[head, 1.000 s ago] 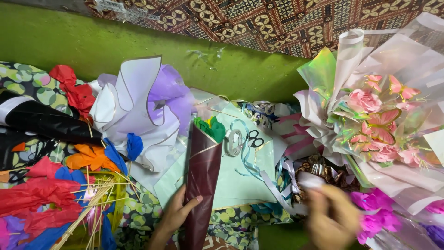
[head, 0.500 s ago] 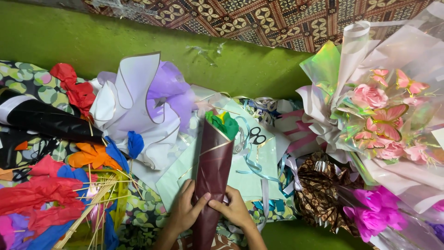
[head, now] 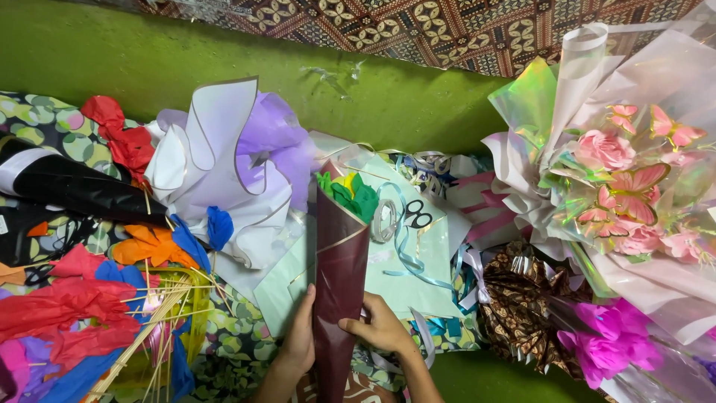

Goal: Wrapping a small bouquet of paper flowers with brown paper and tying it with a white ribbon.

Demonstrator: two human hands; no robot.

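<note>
A dark maroon paper cone [head: 339,276] stands upright in front of me, with green and yellow paper flowers [head: 349,192] poking out of its top. My left hand [head: 300,337] grips the cone's lower left side. My right hand [head: 380,326] presses on its lower right side, fingers wrapped against the paper. The cone's bottom end is hidden between my wrists.
Scissors [head: 416,215] and a ribbon roll [head: 384,221] lie on pale green paper [head: 406,287] behind the cone. A white and purple wrap [head: 224,164] is left of it, red, orange and blue paper flowers on sticks [head: 89,298] at far left. A pink butterfly bouquet [head: 626,186] fills the right.
My right hand came in from the right and joined the left on the cone. The cone now stands more upright and closer to the middle.
</note>
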